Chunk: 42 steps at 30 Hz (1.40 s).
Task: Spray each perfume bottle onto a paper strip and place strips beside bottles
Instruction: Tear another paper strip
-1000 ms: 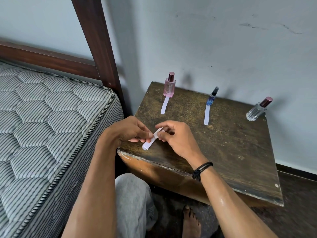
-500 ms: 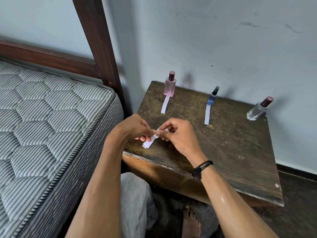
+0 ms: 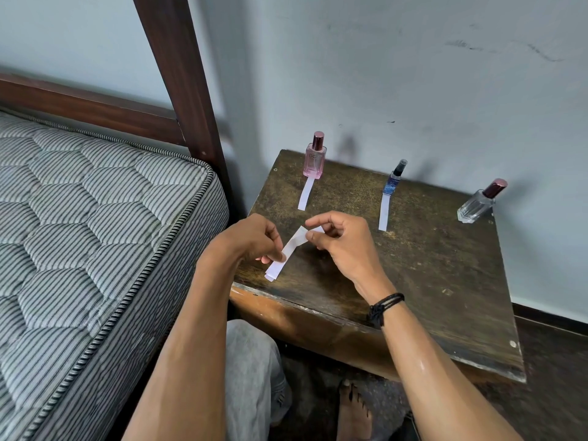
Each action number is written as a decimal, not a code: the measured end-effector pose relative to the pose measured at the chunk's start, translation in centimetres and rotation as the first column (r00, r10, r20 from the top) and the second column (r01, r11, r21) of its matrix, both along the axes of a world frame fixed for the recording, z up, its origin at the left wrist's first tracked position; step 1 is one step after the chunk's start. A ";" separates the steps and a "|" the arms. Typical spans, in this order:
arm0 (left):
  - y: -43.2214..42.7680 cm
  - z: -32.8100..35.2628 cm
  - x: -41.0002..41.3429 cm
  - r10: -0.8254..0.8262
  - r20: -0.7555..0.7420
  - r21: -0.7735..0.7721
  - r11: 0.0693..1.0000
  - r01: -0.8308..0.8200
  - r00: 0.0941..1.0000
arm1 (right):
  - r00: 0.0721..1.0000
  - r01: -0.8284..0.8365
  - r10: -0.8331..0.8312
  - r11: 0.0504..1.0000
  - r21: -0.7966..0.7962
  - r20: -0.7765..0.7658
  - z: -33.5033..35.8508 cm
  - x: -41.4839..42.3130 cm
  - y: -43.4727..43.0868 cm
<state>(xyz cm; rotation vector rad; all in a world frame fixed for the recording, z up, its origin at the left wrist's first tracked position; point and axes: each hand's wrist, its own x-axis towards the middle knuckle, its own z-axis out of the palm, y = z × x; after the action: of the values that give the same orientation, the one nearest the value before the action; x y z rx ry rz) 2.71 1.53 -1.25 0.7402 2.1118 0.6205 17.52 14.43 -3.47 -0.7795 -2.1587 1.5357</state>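
Note:
Three perfume bottles stand along the back of a dark wooden table (image 3: 429, 281): a pink bottle (image 3: 315, 160), a slim blue bottle (image 3: 393, 178) and a clear bottle (image 3: 479, 203) with a maroon cap. A white strip (image 3: 306, 192) lies in front of the pink bottle, another strip (image 3: 384, 213) in front of the blue one. Over the table's front left part, my left hand (image 3: 251, 238) pinches a small stack of paper strips (image 3: 286, 254). My right hand (image 3: 342, 241) grips the upper end of one strip, peeled away from the stack.
A striped quilted mattress (image 3: 95, 233) lies to the left, with a dark wooden bed post (image 3: 181, 78) between it and the table. A grey wall (image 3: 413, 74) stands right behind the bottles. My knee (image 3: 251, 361) and bare foot (image 3: 353, 409) are below the table's front edge.
My hands have drawn slightly apart. The right hand has lifted the top end of one strip off the stack, so the paper now forms a bend between the hands.

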 end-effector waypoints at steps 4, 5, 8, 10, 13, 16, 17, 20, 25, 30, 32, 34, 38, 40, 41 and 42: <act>0.1 0.4 0.2 -0.014 0.022 0.050 0.999 0.013 1.000 | 0.999 0.046 -0.046 0.999 0.009 -0.012 -0.1 0.1 0.4; 0.1 0.5 0.2 -0.002 0.032 0.078 0.997 -0.001 0.999 | 0.999 0.052 -0.052 0.998 0.019 -0.011 -0.1 0.1 0.4; 0.2 0.3 -0.1 0.069 -0.004 0.174 0.982 -0.067 0.998 | 0.999 0.050 -0.050 0.998 0.042 -0.007 -0.2 0.1 0.5; 0.2 -0.1 -0.2 0.086 -0.094 0.201 0.977 -0.066 0.992 | 0.999 0.041 -0.040 0.998 0.052 -0.008 -0.2 0.1 0.5; 0.2 -0.5 0.0 0.054 -0.157 0.193 0.981 -0.023 0.986 | 0.999 0.034 -0.033 0.998 0.059 -0.012 -0.2 0.0 0.5; 0.4 -0.5 0.2 0.009 -0.193 0.161 0.987 0.023 0.981 | 0.999 0.036 -0.035 0.998 0.052 -0.016 0.0 0.1 0.5; 0.5 -0.5 0.3 -0.010 -0.205 0.146 0.988 0.040 0.979 | 0.999 0.039 -0.038 0.998 0.047 -0.020 0.1 0.2 0.5; 0.7 -0.4 0.4 -0.040 -0.221 0.100 0.993 0.063 0.974 | 0.997 0.062 -0.061 0.998 0.024 -0.037 0.2 0.3 0.6; 1.1 -0.5 0.5 -0.085 -0.208 0.103 0.989 0.108 0.974 | 0.988 0.131 -0.130 0.991 0.003 -0.082 0.3 0.3 1.1; 1.1 -0.6 0.4 -0.067 -0.194 0.113 0.989 0.090 0.979 | 0.970 0.222 -0.217 0.975 0.031 -0.108 0.2 0.5 1.9; 1.1 -0.5 0.5 -0.059 -0.199 0.105 0.991 0.081 0.978 | 0.966 0.235 -0.228 0.971 0.048 -0.119 0.1 0.6 2.1; 1.3 -0.5 0.7 -0.042 -0.212 0.093 0.994 0.063 0.976 | 0.962 0.251 -0.242 0.966 0.064 -0.126 0.1 0.6 2.3; 2.1 -0.4 1.1 -0.014 -0.246 0.045 0.999 0.026 0.969 | 0.955 0.281 -0.267 0.953 0.113 -0.127 -0.1 0.5 2.6; 2.3 -0.4 1.2 0.000 -0.237 0.023 1.000 0.006 0.972 | 0.956 0.285 -0.271 0.949 0.132 -0.117 -0.1 0.5 2.7; 2.5 -0.3 1.2 0.004 -0.233 0.010 1.000 -0.002 0.973 | 0.955 0.288 -0.274 0.948 0.136 -0.114 -0.2 0.5 2.7; 2.5 -0.4 1.3 0.013 -0.230 0.005 1.000 -0.012 0.973 | 0.954 0.292 -0.278 0.946 0.140 -0.112 -0.2 0.5 2.7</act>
<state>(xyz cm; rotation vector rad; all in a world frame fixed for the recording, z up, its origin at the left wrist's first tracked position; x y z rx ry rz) 4.01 4.04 -1.63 0.8359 2.3292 0.5672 17.98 17.17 -3.65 -0.9052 -1.9705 1.2176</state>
